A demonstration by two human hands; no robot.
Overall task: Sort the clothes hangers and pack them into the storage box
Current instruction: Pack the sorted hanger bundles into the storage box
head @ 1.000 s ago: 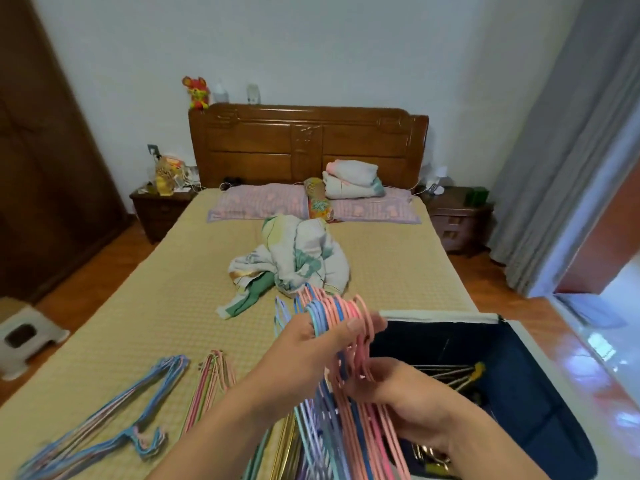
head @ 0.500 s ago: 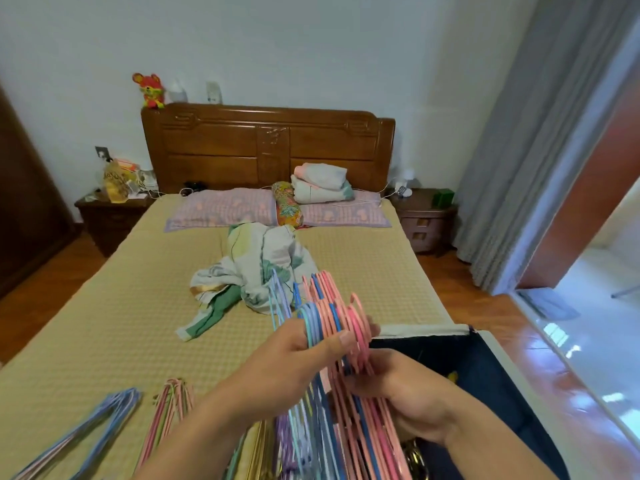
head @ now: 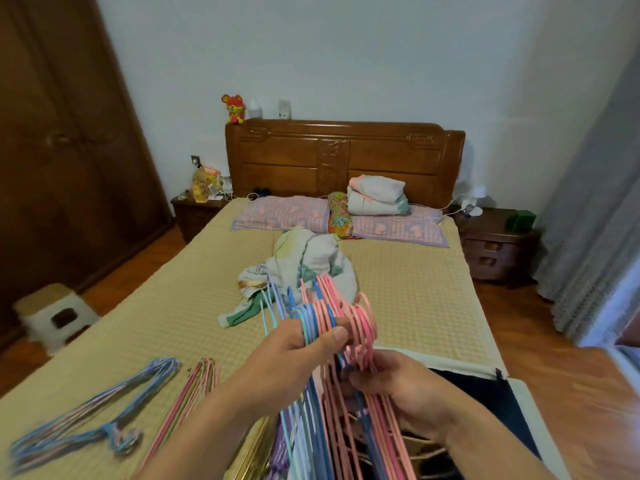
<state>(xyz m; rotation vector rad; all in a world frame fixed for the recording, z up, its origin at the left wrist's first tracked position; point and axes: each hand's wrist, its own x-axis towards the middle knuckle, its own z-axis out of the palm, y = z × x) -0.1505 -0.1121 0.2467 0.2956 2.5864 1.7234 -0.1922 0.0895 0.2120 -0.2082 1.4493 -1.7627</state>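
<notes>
A thick bunch of pink, blue and purple hangers (head: 349,317) stands upright in front of me, hooks pointing up. My left hand (head: 294,355) grips the blue hooks near the top, thumb across them. Lower down, my right hand (head: 391,382) holds the pink hangers at their necks. The dark blue storage box (head: 498,403) with a white rim sits at the bed's lower right, mostly hidden behind my right arm. On the bed at the left lie a pile of blue hangers (head: 86,420) and a pile of pink hangers (head: 187,400).
A crumpled patterned cloth (head: 304,265) lies mid-bed just beyond the hangers. Pillows and folded blankets (head: 375,195) sit by the wooden headboard. A white stool (head: 55,313) stands on the floor at the left, nightstands flank the bed, and a grey curtain (head: 595,216) hangs at the right.
The view has swung back to the left and tilted, bringing the sorted piles and stool into sight. Both hands keep hold of the bunch, which has stayed in about the same place.
</notes>
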